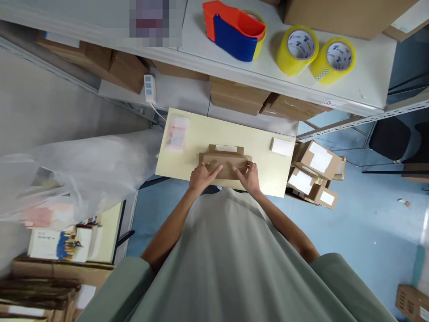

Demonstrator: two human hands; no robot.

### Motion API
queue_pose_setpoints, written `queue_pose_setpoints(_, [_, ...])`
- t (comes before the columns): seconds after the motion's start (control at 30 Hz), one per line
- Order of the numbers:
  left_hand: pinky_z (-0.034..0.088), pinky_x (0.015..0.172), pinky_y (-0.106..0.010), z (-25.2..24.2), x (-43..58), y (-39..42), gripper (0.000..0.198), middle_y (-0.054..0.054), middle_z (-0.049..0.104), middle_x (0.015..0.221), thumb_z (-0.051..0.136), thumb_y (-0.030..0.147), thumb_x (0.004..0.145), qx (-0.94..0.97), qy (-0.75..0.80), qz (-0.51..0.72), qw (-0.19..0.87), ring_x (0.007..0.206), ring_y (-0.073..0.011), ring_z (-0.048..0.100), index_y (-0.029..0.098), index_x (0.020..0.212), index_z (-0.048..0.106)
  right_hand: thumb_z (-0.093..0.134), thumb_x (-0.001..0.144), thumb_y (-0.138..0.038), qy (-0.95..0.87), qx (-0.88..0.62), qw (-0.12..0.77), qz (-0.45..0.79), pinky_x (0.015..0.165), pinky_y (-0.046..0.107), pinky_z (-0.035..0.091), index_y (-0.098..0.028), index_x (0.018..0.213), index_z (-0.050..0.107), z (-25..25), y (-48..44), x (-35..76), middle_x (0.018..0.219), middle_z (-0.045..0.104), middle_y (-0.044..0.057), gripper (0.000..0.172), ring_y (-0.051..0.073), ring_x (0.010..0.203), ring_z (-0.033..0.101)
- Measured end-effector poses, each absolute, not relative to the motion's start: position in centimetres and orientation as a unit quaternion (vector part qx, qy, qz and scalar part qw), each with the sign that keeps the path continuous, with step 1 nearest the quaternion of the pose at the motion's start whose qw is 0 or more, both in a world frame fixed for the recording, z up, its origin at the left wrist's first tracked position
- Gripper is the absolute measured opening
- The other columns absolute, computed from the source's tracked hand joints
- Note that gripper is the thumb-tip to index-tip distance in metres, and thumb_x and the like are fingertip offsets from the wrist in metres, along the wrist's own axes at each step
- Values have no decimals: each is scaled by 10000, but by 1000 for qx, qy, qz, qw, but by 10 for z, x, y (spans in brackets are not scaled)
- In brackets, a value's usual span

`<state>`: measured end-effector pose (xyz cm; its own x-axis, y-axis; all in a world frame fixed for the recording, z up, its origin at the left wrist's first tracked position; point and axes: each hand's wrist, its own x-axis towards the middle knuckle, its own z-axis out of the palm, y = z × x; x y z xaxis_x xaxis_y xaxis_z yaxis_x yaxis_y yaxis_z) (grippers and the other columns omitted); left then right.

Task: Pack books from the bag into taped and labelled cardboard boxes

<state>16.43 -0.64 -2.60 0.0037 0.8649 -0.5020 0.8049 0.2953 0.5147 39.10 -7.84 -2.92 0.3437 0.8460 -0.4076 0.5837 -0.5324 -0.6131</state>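
On the pale yellow table (194, 129) in front of me lies a small brown cardboard box (225, 171), with a glint as of clear tape near its left end. My left hand (201, 176) grips its left end, thumb pointing inward over the front face. At the opposite end my right hand (248, 177) holds it, thumb also on the front face and fingers curled at the corner. Just behind it is a brown cardboard piece with a white label (226, 148); whether this is a second box or a flap, I cannot tell.
A red and blue tape dispenser (234, 33) and two yellow tape rolls (296, 50) sit on the shelf above. White labels (282, 146) lie at the table's right. Labelled boxes (318, 157) are piled beside it. Translucent plastic sheeting (100, 165) bulges at the left.
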Motion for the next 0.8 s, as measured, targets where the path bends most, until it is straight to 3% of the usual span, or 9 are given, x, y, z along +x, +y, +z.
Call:
queue_pose_setpoints(0.17, [566, 902, -499, -49, 178, 9, 849, -293, 817, 1143, 811, 883, 767, 582, 736, 13, 346, 1180, -520, 765, 159, 1203, 726, 737, 933, -812, -415, -823, 226, 316, 1187, 601, 514, -197, 1291, 558, -72, -60, 388, 1342, 662, 228, 734, 403, 1338, 617])
queue_pose_setpoints(0.3, [536, 850, -379, -64, 155, 17, 588, -137, 823, 945, 746, 783, 862, 566, 722, 41, 396, 1080, -397, 775, 207, 978, 766, 756, 869, -837, -354, -779, 333, 395, 1036, 530, 620, -237, 1182, 595, -90, -66, 405, 1345, 698, 198, 695, 332, 1167, 709])
queue_pose_setpoints(0.43, [518, 794, -288, -75, 130, 17, 625, -33, 789, 830, 710, 817, 859, 525, 663, 152, 512, 989, -286, 747, 206, 950, 805, 792, 793, -854, -279, -725, 401, 486, 956, 450, 659, -259, 1091, 648, -93, -74, 421, 1225, 797, 142, 681, 297, 1121, 770])
queue_pose_setpoints(0.6, [570, 854, -305, -75, 125, 18, 701, -45, 807, 869, 746, 857, 815, 508, 639, 191, 545, 1036, -300, 753, 186, 991, 839, 864, 697, -846, -233, -738, 410, 483, 997, 483, 659, -242, 981, 690, -82, -73, 421, 1149, 834, 157, 690, 343, 1170, 787])
queue_pose_setpoints(0.7, [600, 977, -361, -66, 117, 21, 775, -93, 845, 1023, 744, 884, 815, 516, 595, 212, 578, 1148, -338, 755, 167, 1093, 845, 848, 766, -817, -251, -728, 421, 480, 1030, 505, 662, -225, 1018, 723, -62, -75, 421, 1193, 834, 161, 656, 341, 1197, 786])
queue_pose_setpoints(0.8, [610, 1066, -400, -57, 101, 23, 739, -127, 829, 1236, 757, 797, 872, 528, 547, 238, 604, 1215, -322, 748, 177, 1270, 819, 834, 861, -753, -303, -707, 443, 460, 1097, 510, 650, -223, 1111, 760, -33, -77, 424, 1285, 813, 148, 591, 318, 1238, 770])
